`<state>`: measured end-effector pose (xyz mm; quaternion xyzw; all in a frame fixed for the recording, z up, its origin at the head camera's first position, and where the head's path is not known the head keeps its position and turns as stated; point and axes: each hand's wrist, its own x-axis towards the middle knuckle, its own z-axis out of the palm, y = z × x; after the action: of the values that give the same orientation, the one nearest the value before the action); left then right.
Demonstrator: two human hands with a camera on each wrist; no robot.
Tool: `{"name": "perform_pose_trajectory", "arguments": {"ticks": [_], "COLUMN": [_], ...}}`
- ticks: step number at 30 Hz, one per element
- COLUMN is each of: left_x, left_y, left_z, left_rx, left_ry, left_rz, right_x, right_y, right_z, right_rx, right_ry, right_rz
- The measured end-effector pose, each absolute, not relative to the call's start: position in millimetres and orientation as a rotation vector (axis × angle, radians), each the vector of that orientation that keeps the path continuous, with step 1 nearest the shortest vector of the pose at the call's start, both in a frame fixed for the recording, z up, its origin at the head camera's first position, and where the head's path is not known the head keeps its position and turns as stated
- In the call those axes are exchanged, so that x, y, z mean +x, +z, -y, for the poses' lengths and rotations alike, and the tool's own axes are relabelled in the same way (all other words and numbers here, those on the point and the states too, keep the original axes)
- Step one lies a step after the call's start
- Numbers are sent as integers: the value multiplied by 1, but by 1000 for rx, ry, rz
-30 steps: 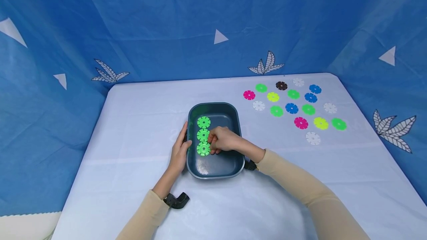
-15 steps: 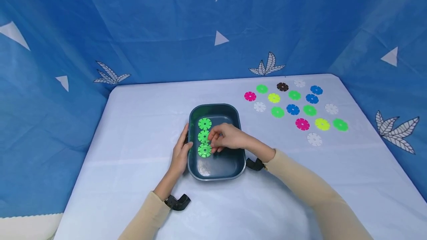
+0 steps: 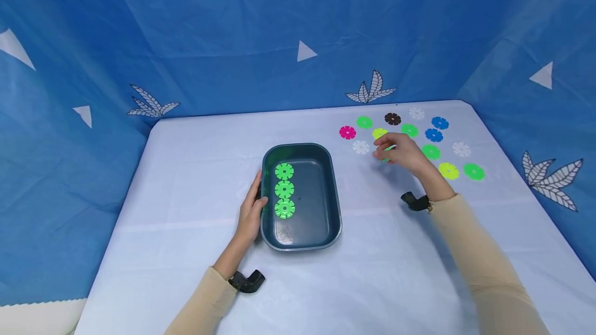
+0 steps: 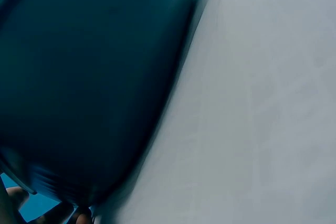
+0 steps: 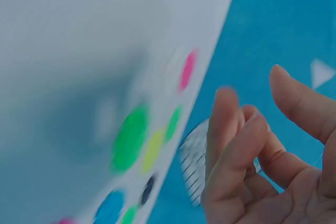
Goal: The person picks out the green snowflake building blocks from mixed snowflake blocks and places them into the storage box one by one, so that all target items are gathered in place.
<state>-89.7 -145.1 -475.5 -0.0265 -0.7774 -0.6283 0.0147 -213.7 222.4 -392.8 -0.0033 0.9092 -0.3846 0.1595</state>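
Note:
My left hand (image 3: 250, 216) holds the dark blue-green tray (image 3: 316, 195) at its left side, thumb at the rim and fingers along the outer wall. In the left wrist view the tray (image 4: 94, 77) fills the upper left, with fingertips (image 4: 55, 214) at its end. Three green notched discs (image 3: 284, 189) lie in a column inside, along the left. My right hand (image 3: 402, 151) is over the scattered discs, fingers loosely bent and holding nothing; it partly hides a green disc (image 3: 386, 156). The right wrist view shows thumb and fingers apart, with a blurred green disc (image 5: 131, 139) below.
Several more notched discs lie spread at the table's back right, among them a pink disc (image 3: 347, 132), a brown disc (image 3: 392, 119), a white disc (image 3: 360, 147) and a yellow disc (image 3: 448, 171). A blue curtain (image 3: 242, 40) stands behind the white table (image 3: 195, 169).
My right hand has left the tray and moved right and away from me to the loose discs. The left hand, the tray and its green discs have stayed in place.

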Motion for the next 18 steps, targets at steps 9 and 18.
{"name": "perform_pose_trajectory", "arguments": {"ticks": [9,18], "left_x": [-90,-90], "left_y": [-475,-476], "left_z": [145,146], "left_rx": [-73,-74], "left_ry": [-1954,-1959], "left_rz": [2423,2424], "right_x": [-233,-237], "right_y": [-413,-427], "right_z": [-261,-260], "right_rx": [178,169], "right_ry": [-986,-883], "right_rz": [-2620,-2623]}}
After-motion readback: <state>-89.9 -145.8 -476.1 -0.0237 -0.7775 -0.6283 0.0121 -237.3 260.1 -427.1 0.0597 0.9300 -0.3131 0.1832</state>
